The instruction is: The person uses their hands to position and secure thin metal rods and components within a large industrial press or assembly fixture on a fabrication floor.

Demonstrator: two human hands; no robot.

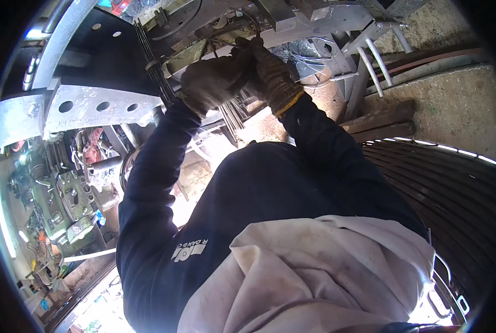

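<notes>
Both of my hands are in dirty brownish work gloves and meet at the top middle, over a cluttered metal frame (320, 25). My left hand (213, 83) is closed, its fingers curled toward the right one. My right hand (267, 72), with a yellow-edged cuff, is closed too, fingertips pressed together near a thin dark wire or rod. What either hand grips is hidden by the gloves. Thin metal rods (234, 115) stick out below my hands. A bundle of long thin rods (152, 65) runs down just left of my left hand.
A grey metal beam with round holes (101, 106) lies at the left. Beyond it stands a green machine (65, 200) among clutter. White-ended bars (373, 69) jut out at the right, near wooden blocks (384, 119) and a dark ribbed shutter-like surface (436, 183).
</notes>
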